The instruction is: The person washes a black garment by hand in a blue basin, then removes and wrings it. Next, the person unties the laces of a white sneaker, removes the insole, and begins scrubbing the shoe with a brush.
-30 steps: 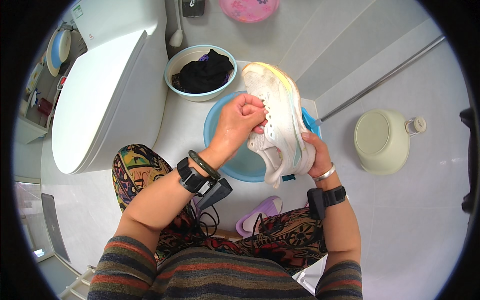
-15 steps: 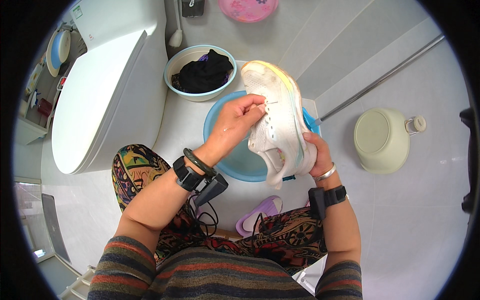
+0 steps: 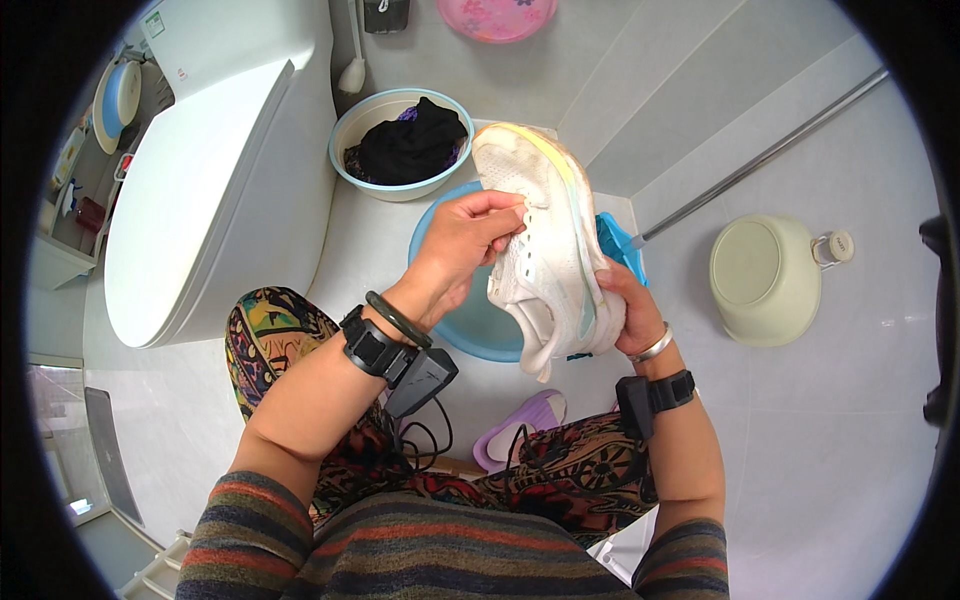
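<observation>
A white sneaker [image 3: 560,230] with a yellow-edged toe is held up in front of me, toe pointing away, its row of eyelets turned left. Around the heel end, on the right side, my right hand [image 3: 638,312] is closed and bears the shoe. My left hand [image 3: 458,245] is closed in a pinch at the upper eyelets; whatever lies between thumb and forefinger is too small to make out. Beneath the shoe stands a light blue basin [image 3: 470,325] with water in it, partly covered by the shoe and my left hand.
A white toilet [image 3: 190,210] stands at the left. Beyond the basin, a pale tub [image 3: 345,165] holds dark clothes [image 3: 410,145]. On the right are a blue-ended metal pole [image 3: 760,160] and an overturned pale green bucket [image 3: 765,280]. A purple slipper [image 3: 540,415] lies near my feet.
The sneaker has shifted slightly left and toward me, with my right hand moving along. My left hand stays pinched at the eyelets, its other fingers now curled more.
</observation>
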`<state>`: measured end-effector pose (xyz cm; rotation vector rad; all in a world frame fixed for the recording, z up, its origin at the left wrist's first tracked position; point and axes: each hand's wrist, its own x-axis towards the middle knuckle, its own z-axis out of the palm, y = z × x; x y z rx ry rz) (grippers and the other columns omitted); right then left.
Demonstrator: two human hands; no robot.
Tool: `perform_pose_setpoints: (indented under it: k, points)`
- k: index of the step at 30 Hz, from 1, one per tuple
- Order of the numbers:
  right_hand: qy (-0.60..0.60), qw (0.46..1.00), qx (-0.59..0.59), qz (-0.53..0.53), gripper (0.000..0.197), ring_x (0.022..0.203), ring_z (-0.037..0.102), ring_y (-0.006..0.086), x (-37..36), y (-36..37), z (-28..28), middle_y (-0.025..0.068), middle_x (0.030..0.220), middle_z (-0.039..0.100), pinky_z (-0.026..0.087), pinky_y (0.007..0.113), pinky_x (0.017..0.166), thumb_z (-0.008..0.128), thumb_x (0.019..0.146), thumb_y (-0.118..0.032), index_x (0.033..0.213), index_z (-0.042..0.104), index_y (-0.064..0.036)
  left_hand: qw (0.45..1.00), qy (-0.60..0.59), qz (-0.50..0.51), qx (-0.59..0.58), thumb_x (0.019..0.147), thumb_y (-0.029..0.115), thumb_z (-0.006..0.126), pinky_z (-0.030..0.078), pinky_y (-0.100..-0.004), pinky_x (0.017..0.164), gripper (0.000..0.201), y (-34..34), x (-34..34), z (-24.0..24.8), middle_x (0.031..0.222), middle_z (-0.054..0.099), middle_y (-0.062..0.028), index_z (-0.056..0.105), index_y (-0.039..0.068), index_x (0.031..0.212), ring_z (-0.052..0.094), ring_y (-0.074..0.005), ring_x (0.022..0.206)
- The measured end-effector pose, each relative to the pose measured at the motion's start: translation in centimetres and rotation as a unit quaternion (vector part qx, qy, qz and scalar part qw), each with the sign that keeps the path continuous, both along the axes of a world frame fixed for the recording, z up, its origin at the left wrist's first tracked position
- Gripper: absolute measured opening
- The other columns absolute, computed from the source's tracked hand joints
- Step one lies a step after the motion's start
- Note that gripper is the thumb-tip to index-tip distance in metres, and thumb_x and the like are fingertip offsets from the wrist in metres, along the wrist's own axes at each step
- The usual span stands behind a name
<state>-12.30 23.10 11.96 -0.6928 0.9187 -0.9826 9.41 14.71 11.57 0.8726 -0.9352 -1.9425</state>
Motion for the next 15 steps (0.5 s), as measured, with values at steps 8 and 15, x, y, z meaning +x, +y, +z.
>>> perform_pose_setpoints:
  k: [8,15]
  points:
    - [0.007,1.000,-0.022,0.001,0.067,0.112,0.057,0.0193,0.0,0.1,-0.3,0.0135,0.129,0.055,0.046,0.031,0.097,0.059,0.086,-0.024,0.141,0.035,0.0033,0.984,-0.064,0.055,-0.156,0.082,0.008,0.067,0.035,-0.0194,0.052,0.012,-0.3,-0.2,-0.7,0.066,0.054,0.0049,0.066,0.000,0.090,0.043,-0.0021,0.059]
    - [-0.027,1.000,-0.015,0.002,0.067,0.115,0.056,0.0205,-0.3,0.3,-0.1,0.0140,0.131,0.054,0.045,0.032,0.099,0.059,0.085,-0.022,0.142,0.033,0.0029,0.905,-0.187,0.094,-0.371,0.078,0.008,0.067,0.034,-0.0211,0.051,0.010,-0.3,0.1,-1.4,0.059,0.043,0.0070,0.067,0.003,0.087,0.039,-0.0028,0.057]
